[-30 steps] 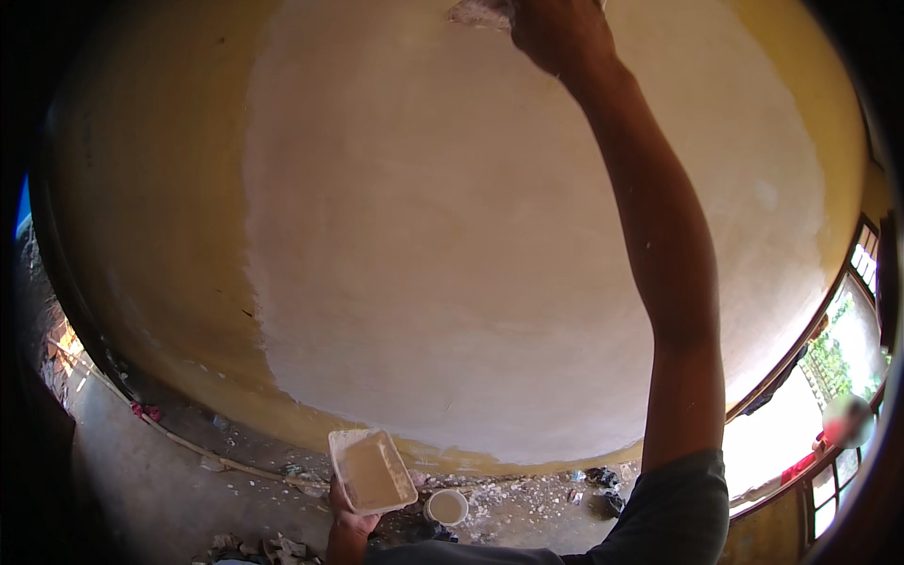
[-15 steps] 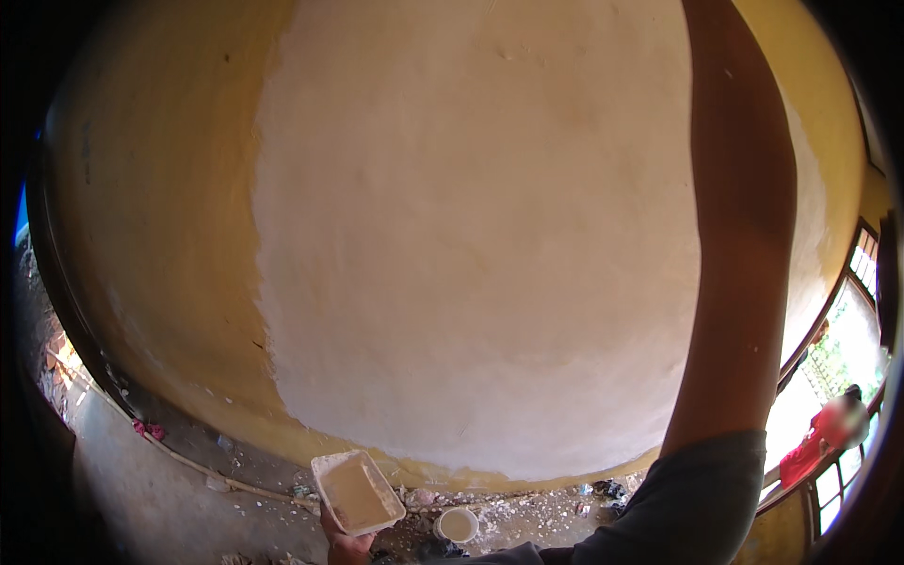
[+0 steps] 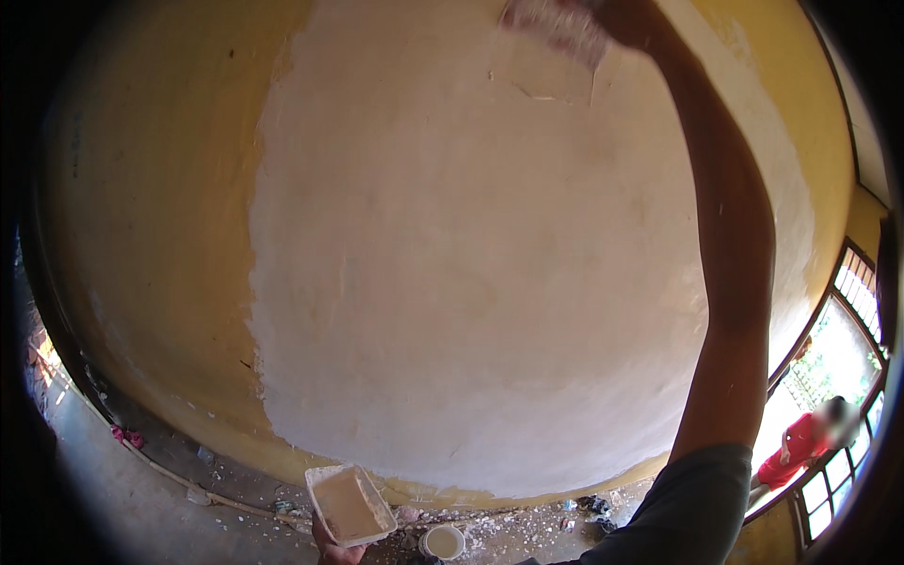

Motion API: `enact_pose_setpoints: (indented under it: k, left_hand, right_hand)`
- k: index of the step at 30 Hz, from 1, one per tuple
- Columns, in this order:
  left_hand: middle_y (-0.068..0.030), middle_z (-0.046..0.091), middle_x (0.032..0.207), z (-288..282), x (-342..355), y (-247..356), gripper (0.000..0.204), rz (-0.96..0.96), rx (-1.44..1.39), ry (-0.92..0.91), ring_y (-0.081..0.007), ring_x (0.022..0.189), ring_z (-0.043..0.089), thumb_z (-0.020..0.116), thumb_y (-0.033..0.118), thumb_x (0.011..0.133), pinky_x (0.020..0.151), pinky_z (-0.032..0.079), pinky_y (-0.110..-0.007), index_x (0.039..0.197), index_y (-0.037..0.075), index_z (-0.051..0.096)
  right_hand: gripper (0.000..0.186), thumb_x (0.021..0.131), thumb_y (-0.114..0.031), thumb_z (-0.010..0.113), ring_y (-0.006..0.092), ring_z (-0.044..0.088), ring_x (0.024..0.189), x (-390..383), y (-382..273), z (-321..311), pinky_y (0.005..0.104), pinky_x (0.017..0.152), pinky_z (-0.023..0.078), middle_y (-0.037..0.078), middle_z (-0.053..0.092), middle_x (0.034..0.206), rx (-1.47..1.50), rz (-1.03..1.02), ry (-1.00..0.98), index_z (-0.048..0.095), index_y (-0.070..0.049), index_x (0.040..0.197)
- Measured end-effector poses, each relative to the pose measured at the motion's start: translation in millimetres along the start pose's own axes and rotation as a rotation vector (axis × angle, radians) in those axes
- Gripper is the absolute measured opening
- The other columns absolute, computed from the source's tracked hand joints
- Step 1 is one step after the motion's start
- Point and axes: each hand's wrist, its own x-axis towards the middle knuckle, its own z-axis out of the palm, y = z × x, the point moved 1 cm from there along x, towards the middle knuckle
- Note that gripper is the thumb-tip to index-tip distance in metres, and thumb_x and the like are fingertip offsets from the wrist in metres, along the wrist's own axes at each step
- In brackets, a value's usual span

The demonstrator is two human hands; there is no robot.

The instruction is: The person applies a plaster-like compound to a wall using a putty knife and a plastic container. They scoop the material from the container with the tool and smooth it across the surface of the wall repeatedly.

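My right arm stretches up along the wall, and my right hand (image 3: 625, 21) is closed at the top edge of the picture. It grips a wide, flat putty knife (image 3: 557, 28) smeared with whitish filler, held against or close to the wall; its handle is mostly hidden. Below the blade are fresh ridges in the pale coat (image 3: 471, 254), which covers much of the yellow wall (image 3: 160, 264). Low down, my left hand (image 3: 337, 552) is closed around the underside of a rectangular white plastic tub (image 3: 386, 524). Beige filler lies inside the tub, which is tilted.
A round white bucket (image 3: 443, 542) stands on the floor by the wall's foot. Whitish flakes (image 3: 513, 529), dark crumpled litter (image 3: 595, 508) and a pink cloth-like scrap (image 3: 127, 437) lie along the base. A person in red (image 3: 797, 446) stands beside the window (image 3: 838, 452) at right.
My right hand has come into view at the top with the putty knife, and ridges show in the coat below it. The tub has shifted slightly left and down in the picture.
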Motion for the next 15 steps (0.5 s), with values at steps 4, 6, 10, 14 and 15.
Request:
enact_pose_setpoints:
  k: [4, 6, 10, 14, 15]
  left_hand:
    - [-0.0058, 0.061, 0.119, 2.6, -4.4, -3.7, 0.059, -0.008, -0.030, -0.023, -0.0338, 0.105, 0.060, 0.042, 0.059, 0.089, 0.082, 0.050, -0.060, 0.127, 0.017, 0.054]
    - [-0.0053, 0.061, 0.118, 5.1, -4.4, -1.4, 0.057, 0.013, 0.003, 0.013, -0.0335, 0.106, 0.059, 0.042, 0.059, 0.089, 0.084, 0.048, -0.060, 0.126, 0.018, 0.055]
    - [-0.0057, 0.061, 0.117, 7.9, -9.2, 10.6, 0.056, 0.049, -0.029, 0.098, -0.0336, 0.104, 0.059, 0.040, 0.058, 0.090, 0.081, 0.048, -0.061, 0.126, 0.018, 0.055]
    - [-0.0067, 0.060, 0.118, 14.2, -11.8, 9.8, 0.058, 0.061, -0.042, 0.091, -0.0349, 0.105, 0.059, 0.040, 0.059, 0.089, 0.077, 0.049, -0.063, 0.127, 0.018, 0.054]
    - [-0.0067, 0.060, 0.118, 14.4, -12.2, 9.9, 0.058, 0.061, -0.042, 0.085, -0.0349, 0.105, 0.059, 0.040, 0.059, 0.089, 0.077, 0.049, -0.063, 0.127, 0.018, 0.054]
  right_hand:
    - [0.008, 0.086, -0.006, 0.060, 0.0144, 0.060, 0.079, 75.9, 60.9, -37.9, 0.0297, 0.072, 0.049, 0.007, 0.066, 0.086, 0.336, 0.093, 0.105, 0.061, -0.003, 0.094]
    - [0.011, 0.086, -0.005, 0.059, 0.0185, 0.061, 0.081, 60.0, 9.4, -59.3, 0.0304, 0.075, 0.049, 0.009, 0.066, 0.090, 0.310, 0.073, 0.068, 0.061, -0.001, 0.097]
    - [0.023, 0.083, -0.008, 0.060, 0.0311, 0.062, 0.099, -1.3, -66.7, -2.4, 0.0392, 0.086, 0.049, 0.019, 0.065, 0.105, 0.217, -0.198, -0.028, 0.062, -0.001, 0.105]
    - [0.029, 0.082, -0.015, 0.062, 0.0338, 0.060, 0.106, 23.4, -36.4, 41.1, 0.0420, 0.091, 0.048, 0.020, 0.064, 0.106, 0.101, -0.080, -0.080, 0.061, -0.004, 0.108]
    - [0.030, 0.082, -0.016, 0.062, 0.0339, 0.060, 0.106, 40.1, -20.4, 32.3, 0.0415, 0.091, 0.048, 0.020, 0.064, 0.106, 0.081, -0.106, -0.149, 0.060, -0.003, 0.109]
